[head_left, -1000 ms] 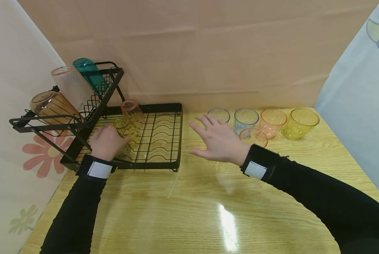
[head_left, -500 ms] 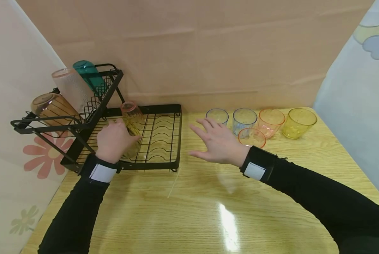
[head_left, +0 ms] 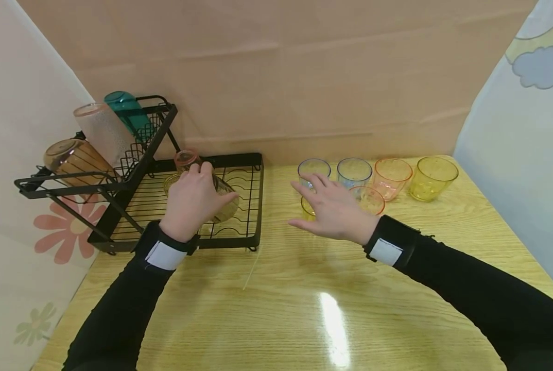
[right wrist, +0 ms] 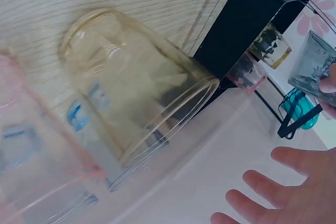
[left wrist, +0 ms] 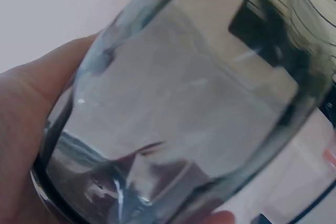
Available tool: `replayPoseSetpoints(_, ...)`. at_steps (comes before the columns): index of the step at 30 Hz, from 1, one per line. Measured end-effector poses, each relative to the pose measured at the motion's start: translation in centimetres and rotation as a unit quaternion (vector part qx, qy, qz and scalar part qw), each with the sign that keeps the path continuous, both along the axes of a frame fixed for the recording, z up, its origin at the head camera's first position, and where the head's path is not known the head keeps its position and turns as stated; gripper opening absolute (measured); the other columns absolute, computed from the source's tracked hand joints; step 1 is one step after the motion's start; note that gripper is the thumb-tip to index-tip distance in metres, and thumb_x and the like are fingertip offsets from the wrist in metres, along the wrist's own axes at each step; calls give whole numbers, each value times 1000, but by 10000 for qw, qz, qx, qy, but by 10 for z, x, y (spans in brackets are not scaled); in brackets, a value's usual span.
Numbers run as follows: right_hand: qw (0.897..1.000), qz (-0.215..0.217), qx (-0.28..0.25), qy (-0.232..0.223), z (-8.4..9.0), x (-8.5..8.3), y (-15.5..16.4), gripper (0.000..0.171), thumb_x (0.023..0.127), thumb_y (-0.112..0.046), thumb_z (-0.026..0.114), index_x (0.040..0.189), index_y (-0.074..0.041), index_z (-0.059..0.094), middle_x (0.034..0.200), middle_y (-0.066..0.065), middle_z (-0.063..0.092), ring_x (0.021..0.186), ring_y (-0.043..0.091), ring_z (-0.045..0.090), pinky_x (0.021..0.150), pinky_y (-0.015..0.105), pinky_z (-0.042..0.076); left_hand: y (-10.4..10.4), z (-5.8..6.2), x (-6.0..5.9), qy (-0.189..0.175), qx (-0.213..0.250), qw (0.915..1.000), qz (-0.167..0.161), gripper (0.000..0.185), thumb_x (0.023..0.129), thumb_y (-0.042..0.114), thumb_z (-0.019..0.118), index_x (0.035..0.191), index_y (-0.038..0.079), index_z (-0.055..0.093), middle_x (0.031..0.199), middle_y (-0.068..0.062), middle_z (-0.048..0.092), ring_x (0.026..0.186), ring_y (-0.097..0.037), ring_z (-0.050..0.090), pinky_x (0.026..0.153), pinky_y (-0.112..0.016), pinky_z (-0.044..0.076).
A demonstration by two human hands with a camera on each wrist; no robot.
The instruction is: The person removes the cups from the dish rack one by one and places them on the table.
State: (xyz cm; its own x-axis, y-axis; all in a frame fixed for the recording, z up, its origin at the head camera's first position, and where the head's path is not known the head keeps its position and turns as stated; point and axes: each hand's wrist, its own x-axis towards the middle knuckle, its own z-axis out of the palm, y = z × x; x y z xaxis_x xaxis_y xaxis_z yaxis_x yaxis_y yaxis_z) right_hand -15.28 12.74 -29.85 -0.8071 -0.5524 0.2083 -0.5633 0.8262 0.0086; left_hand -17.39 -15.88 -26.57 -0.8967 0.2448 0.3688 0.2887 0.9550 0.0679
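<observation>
In the head view my left hand (head_left: 194, 203) grips a clear, faintly grey drinking glass (head_left: 226, 207), held tilted above the lower tier of a black dish rack (head_left: 237, 241). That glass (left wrist: 184, 93) fills most of the left wrist view, with the thumb along its side. Behind my left hand, a yellow glass (head_left: 170, 181) and a pink glass (head_left: 186, 158) stand upside down in the rack. My right hand (head_left: 337, 210) is held with fingers spread, gripping nothing. A yellow glass (right wrist: 131, 82) stands upright nearest to it, partly hidden by the hand in the head view.
Right of the rack, several upright glasses stand on the wooden table (head_left: 276, 309): blue-rimmed (head_left: 354, 172), pink (head_left: 392, 178) and yellow (head_left: 433, 178). On the rack's upper tier lean an amber glass (head_left: 79, 162), a frosted glass (head_left: 104, 131) and a teal glass (head_left: 128, 113).
My left hand has lifted the clear glass off the rack and moved it to the right. The right hand has shifted slightly right, and the yellow glass's rim now shows beside it.
</observation>
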Motion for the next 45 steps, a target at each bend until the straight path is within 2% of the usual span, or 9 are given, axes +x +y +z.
replayPoseSetpoints(9, 9991, -274, -312, -23, 2, 5, 24, 82, 86, -63, 59, 145, -8, 42, 140, 21, 41, 124, 39, 43, 89, 55, 46, 21, 5, 1, -267, 839, 9947, -526, 65, 76, 56, 77, 107, 3, 55, 84, -10, 54, 64, -25, 51, 48, -37, 40)
replayPoseSetpoints(16, 9974, -594, -383, -142, 4, 8, 44, 85, 87, -63, 58, 147, -6, 40, 140, 24, 41, 124, 41, 42, 87, 55, 45, 36, 1, -2, -499, 1850, 9756, -1075, 62, 79, 54, 75, 114, 5, 57, 99, -8, 60, 69, -23, 53, 59, -37, 43)
replayPoseSetpoints(21, 9939, -767, -720, -339, 5, 10, 55, 81, 90, -58, 59, 148, -6, 38, 145, 22, 37, 129, 41, 38, 92, 57, 43, 49, -3, -3, -739, 2694, 9510, -1328, 59, 80, 51, 76, 116, 9, 57, 102, -6, 60, 76, -25, 52, 65, -39, 41)
replayPoseSetpoints(28, 9742, -922, -1771, -1056, 3, 16, 59, 73, 99, -56, 43, 151, -6, 32, 151, 19, 31, 136, 40, 30, 99, 61, 35, 75, -11, -5, -943, 4004, 8937, -1794, 50, 83, 39, 78, 117, 10, 57, 102, -5, 59, 71, -19, 46, 60, -33, 38)
replayPoseSetpoints(30, 9579, -868, -2367, -1377, 0, 18, 57, 70, 101, -53, 38, 152, -6, 29, 152, 20, 29, 138, 40, 28, 102, 61, 30, 83, -13, -5, -976, 4314, 8766, -1897, 48, 83, 35, 78, 117, 9, 56, 100, -7, 58, 71, -19, 48, 60, -32, 39)
replayPoseSetpoints(33, 9199, -686, -3405, -1821, -6, 21, 50, 66, 104, -48, 31, 153, -3, 26, 153, 22, 27, 139, 40, 26, 106, 60, 25, 95, -17, -3, -944, 4728, 8535, -1976, 47, 84, 32, 78, 117, 8, 56, 105, -6, 58, 79, -17, 51, 65, -32, 42)
replayPoseSetpoints(38, 8267, -378, -5039, -2474, -15, 22, 33, 81, 100, -60, 25, 152, 2, 21, 153, 25, 25, 138, 44, 27, 105, 62, 26, 111, -24, 0, -858, 5296, 8174, -2098, 46, 84, 27, 78, 118, 5, 56, 107, -6, 58, 92, -24, 56, 75, -34, 45)
replayPoseSetpoints(42, 7501, -370, -5961, -2841, -13, 20, 17, 98, 92, -74, 24, 153, 2, 19, 152, 27, 25, 136, 48, 28, 101, 66, 28, 118, -29, 1, -707, 5501, 8056, -2081, 47, 84, 25, 78, 119, 2, 55, 110, -6, 58, 100, -26, 57, 80, -35, 46)
replayPoseSetpoints(45, 7133, -398, -6316, -3012, -9, 21, 6, 99, 91, -76, 25, 154, 0, 15, 157, 23, 17, 140, 46, 21, 102, 65, 28, 120, -32, 0, -565, 5592, 8023, -2012, 48, 84, 24, 79, 119, 2, 55, 112, -6, 57, 100, -21, 55, 82, -35, 45)
